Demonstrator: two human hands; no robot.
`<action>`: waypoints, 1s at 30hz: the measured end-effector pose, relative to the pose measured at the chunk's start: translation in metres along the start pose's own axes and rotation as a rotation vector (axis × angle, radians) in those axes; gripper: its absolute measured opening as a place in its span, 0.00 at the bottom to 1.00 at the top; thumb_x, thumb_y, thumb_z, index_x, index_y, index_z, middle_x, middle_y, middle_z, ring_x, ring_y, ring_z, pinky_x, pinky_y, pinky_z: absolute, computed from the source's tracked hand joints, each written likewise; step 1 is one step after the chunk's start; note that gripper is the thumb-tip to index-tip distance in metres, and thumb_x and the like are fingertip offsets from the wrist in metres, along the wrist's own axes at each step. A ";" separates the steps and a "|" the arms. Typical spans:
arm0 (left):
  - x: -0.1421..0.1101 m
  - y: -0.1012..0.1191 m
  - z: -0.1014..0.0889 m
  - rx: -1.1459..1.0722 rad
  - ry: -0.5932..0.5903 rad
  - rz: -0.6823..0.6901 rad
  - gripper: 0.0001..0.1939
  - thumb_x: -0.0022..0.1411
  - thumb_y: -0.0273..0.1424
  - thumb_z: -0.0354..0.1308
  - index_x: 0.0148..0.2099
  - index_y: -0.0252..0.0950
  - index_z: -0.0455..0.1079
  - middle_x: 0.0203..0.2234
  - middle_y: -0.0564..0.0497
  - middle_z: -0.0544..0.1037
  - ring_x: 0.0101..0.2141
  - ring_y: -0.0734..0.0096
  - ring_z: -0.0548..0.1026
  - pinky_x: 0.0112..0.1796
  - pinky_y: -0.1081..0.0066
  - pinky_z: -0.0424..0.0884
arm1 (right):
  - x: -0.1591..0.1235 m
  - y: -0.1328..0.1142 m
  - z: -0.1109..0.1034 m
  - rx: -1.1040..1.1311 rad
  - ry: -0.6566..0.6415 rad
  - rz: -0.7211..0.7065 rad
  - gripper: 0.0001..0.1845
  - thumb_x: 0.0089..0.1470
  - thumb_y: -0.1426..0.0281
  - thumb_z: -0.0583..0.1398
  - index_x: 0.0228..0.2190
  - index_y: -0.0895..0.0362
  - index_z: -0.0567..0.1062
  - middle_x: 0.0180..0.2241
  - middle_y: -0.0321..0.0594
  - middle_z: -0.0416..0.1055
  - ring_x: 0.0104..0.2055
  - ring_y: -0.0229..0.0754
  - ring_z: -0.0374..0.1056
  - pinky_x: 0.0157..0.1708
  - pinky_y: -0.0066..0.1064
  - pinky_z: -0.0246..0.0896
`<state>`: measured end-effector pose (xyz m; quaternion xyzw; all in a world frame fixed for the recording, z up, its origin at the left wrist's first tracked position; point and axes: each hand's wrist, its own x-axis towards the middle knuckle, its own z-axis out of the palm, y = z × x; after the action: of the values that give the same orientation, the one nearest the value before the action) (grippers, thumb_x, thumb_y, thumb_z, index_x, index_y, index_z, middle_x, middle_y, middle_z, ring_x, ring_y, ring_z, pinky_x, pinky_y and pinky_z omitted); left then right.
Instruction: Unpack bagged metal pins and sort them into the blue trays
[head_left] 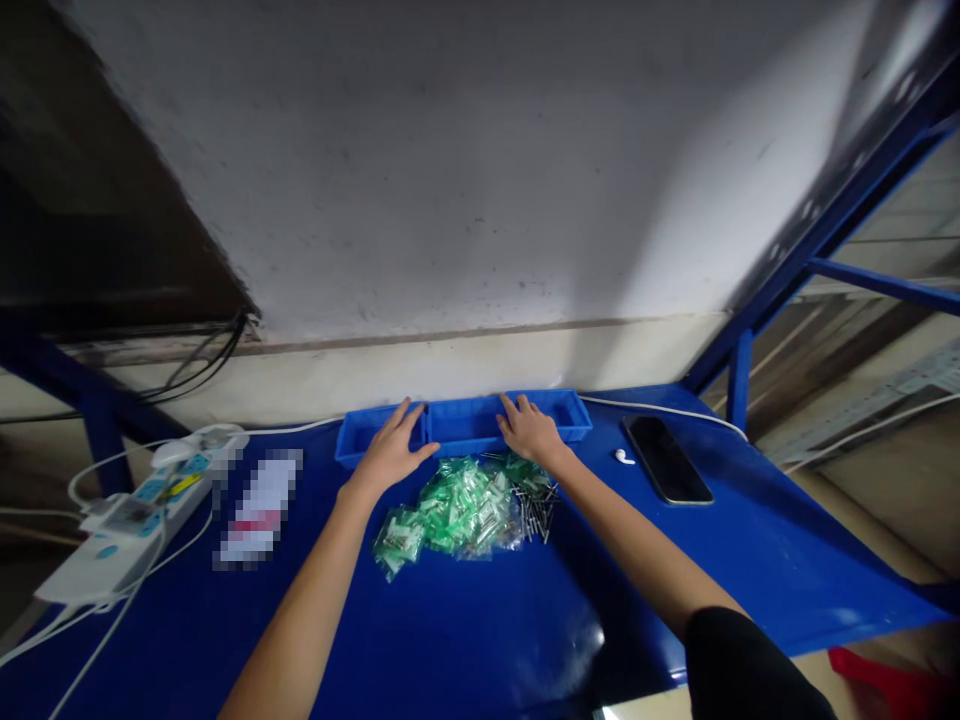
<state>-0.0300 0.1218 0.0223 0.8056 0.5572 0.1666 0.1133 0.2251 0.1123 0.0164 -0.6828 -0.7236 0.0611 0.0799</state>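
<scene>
My left hand [391, 450] is at the front edge of a long blue plastic tray [465, 428], fingers apart and reaching over its left part. Over the right part of the same tray is my right hand [529, 430], its fingers also spread. The tray stands against the wall and has a divider between compartments. In front of it, between my forearms, lies a heap of small clear bags with green and white pieces [465, 505]. Loose dark metal screws or pins [535, 510] lie at the heap's right side, partly below my right hand.
A black phone [667, 460] and a white earbud [623, 457] lie on the blue table [450, 640] at right. On the left are a white power strip [142, 525] with cables and a blurred-out paper [259, 510]. Blue frame bars [739, 380] rise at both sides.
</scene>
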 end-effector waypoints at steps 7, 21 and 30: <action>-0.008 0.004 0.020 0.051 -0.029 0.183 0.26 0.62 0.39 0.47 0.60 0.35 0.59 0.61 0.45 0.56 0.60 0.63 0.55 0.58 0.63 0.55 | -0.012 0.025 0.001 -0.007 -0.005 -0.379 0.46 0.51 0.44 0.50 0.61 0.60 0.50 0.64 0.52 0.41 0.58 0.59 0.56 0.55 0.44 0.54; -0.016 0.009 0.029 0.052 0.074 0.166 0.23 0.60 0.30 0.47 0.57 0.32 0.63 0.59 0.45 0.62 0.59 0.62 0.58 0.58 0.62 0.56 | -0.007 0.024 0.011 -0.022 0.138 -0.445 0.42 0.55 0.49 0.49 0.58 0.69 0.56 0.61 0.55 0.50 0.63 0.50 0.47 0.60 0.38 0.47; -0.031 0.021 0.029 0.097 0.074 0.154 0.25 0.59 0.29 0.46 0.58 0.30 0.62 0.59 0.45 0.61 0.59 0.65 0.57 0.58 0.64 0.56 | -0.029 0.025 0.012 -0.017 0.110 -0.427 0.40 0.56 0.48 0.47 0.58 0.66 0.56 0.61 0.54 0.49 0.64 0.48 0.46 0.60 0.39 0.47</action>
<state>-0.0111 0.0852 -0.0009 0.8438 0.5050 0.1772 0.0403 0.2489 0.0854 -0.0008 -0.5172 -0.8467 -0.0005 0.1249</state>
